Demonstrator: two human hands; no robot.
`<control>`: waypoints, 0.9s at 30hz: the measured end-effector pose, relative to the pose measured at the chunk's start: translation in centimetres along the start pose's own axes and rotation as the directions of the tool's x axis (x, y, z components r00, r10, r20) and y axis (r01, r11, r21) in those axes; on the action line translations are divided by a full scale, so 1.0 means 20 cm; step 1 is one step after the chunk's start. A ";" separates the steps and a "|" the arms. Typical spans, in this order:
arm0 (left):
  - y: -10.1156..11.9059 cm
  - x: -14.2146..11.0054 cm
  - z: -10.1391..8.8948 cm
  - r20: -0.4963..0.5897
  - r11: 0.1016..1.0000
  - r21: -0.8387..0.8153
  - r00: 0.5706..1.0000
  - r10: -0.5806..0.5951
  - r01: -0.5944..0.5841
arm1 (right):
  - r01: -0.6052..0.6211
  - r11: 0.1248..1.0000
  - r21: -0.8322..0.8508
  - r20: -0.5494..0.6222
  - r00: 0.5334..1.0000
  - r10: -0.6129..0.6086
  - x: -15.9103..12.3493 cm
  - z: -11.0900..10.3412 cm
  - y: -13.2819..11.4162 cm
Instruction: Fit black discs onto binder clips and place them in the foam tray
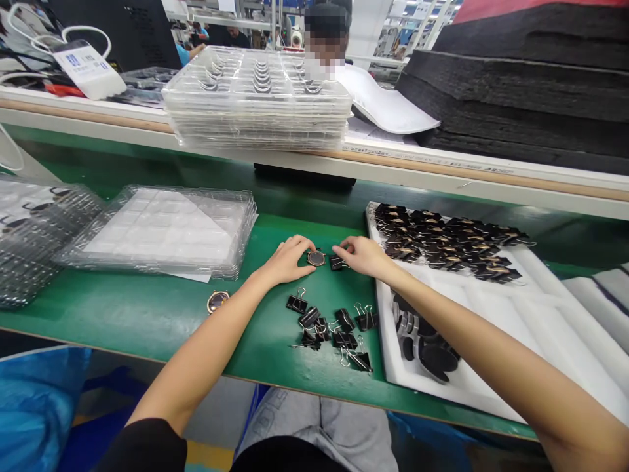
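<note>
My left hand (289, 260) grips a small round watch-like part (316, 258) between thumb and fingers, low over the green tabletop. Just right of it, the fingers of my right hand (361, 255) are closed on a black binder clip (338, 263). Several loose binder clips (311, 318) lie scattered on the table below my hands. A second round part (217, 301) with a gold-coloured rim rests beside my left forearm, which partly covers it.
At right, a white foam tray (388, 354) holds rows of clipped parts (442, 239) and loose black discs (437, 359). Clear plastic trays (167, 229) are stacked at left. More trays (260, 111) and black foam sheets (521, 98) stand on the shelf. A person (327, 39) is beyond it.
</note>
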State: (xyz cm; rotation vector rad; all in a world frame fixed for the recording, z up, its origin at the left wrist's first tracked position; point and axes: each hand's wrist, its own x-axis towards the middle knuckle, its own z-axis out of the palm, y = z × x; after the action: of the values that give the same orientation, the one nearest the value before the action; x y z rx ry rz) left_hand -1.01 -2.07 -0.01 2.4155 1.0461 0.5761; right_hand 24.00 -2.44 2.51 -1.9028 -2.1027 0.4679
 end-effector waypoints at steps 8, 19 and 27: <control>0.00 0.00 0.03 -0.024 0.975 0.188 0.992 0.123 -0.117 | -0.184 0.975 0.121 -0.284 0.935 0.211 0.21 0.12 -0.03; 0.03 0.00 0.08 -0.019 0.984 0.167 0.998 0.059 -0.055 | -0.222 0.973 0.063 -0.321 0.919 0.230 0.22 0.27 0.07; 0.02 0.03 0.10 -0.018 0.995 0.071 0.997 0.077 -0.075 | -0.250 0.966 0.069 -0.350 0.901 0.258 0.20 0.31 0.13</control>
State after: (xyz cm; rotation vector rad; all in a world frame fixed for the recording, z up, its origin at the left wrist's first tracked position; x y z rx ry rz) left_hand 0.61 -2.24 -1.34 2.5253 1.0023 0.6010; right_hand 23.46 1.46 -4.19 -2.0761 -1.6229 0.1747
